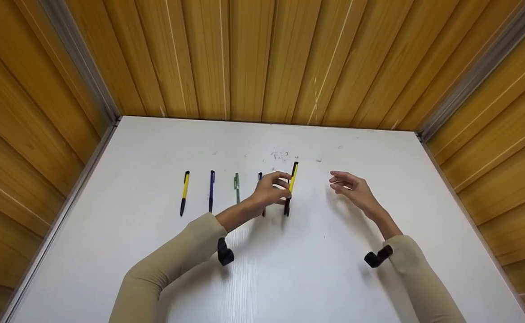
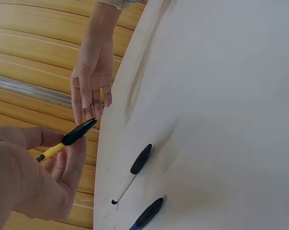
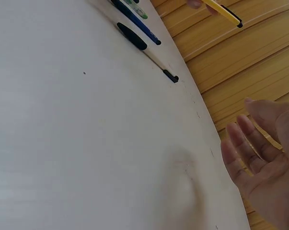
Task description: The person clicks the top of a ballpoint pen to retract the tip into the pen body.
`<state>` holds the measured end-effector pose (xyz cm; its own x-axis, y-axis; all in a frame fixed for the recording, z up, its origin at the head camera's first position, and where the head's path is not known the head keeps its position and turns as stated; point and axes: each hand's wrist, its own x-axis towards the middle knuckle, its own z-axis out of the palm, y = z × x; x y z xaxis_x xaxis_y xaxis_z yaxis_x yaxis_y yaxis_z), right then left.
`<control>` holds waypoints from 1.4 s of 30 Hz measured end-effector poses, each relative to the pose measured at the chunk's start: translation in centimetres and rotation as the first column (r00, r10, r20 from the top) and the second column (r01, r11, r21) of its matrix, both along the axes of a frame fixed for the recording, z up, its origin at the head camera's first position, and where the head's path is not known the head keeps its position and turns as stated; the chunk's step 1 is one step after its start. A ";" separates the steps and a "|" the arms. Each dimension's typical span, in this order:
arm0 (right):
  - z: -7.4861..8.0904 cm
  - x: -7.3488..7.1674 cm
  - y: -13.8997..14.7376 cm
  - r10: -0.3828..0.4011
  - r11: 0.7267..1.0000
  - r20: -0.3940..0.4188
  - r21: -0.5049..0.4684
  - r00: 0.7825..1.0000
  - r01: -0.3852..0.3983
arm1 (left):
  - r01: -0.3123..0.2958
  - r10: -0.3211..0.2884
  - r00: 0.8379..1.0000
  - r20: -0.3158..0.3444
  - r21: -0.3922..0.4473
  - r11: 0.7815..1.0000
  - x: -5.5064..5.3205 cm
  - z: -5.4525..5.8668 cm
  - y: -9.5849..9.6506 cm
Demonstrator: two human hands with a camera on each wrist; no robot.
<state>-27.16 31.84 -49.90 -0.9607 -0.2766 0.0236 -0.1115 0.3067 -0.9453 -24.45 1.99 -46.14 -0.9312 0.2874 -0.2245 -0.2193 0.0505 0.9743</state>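
Observation:
My left hand (image 1: 270, 193) pinches a yellow pen (image 1: 293, 178) with a black grip, raised off the table. In the left wrist view the thumb and fingers hold this pen (image 2: 53, 151), its black tip toward the right hand. Below it lies a white pen (image 3: 154, 57) with a black grip, mostly hidden in the head view. Beside that one is a blue pen (image 1: 260, 175), partly covered by the left hand. My right hand (image 1: 352, 190) hovers to the right, fingers loosely bent, palm facing left, holding nothing (image 3: 269, 158).
Farther left in the row lie a green pen (image 1: 237, 181), another blue pen (image 1: 212, 188) and a second yellow-and-black pen (image 1: 185, 190). Dark specks (image 1: 280, 155) mark the white table (image 1: 312, 269). Wood-patterned walls (image 1: 249, 58) enclose its back and sides.

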 end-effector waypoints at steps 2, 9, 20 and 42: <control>0.0 0.1 -0.7 0.011 1.000 -0.012 -0.003 1.000 -0.011 | -0.001 0.000 1.000 -0.005 -0.001 1.000 0.2 0.0 -0.6; 1.1 0.5 -3.2 0.065 0.998 -0.015 0.016 0.998 -0.064 | 0.005 -0.005 1.000 -0.001 -0.003 1.000 0.9 -0.4 -2.7; 1.9 1.0 -7.5 0.188 0.982 -0.114 0.044 0.975 -0.184 | -0.005 0.004 1.000 -0.020 -0.007 1.000 1.3 -0.3 -4.7; 2.3 1.6 -10.2 0.259 0.963 -0.247 0.135 0.934 -0.232 | -0.013 0.016 0.994 -0.111 0.031 0.999 1.3 -0.7 -4.0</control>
<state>-25.59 21.61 -47.63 -0.8263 -0.5174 0.2226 -0.4333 0.3314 -0.8381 -23.11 -1.97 -46.82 -0.9540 0.2787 -0.1109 -0.1102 0.0183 0.9937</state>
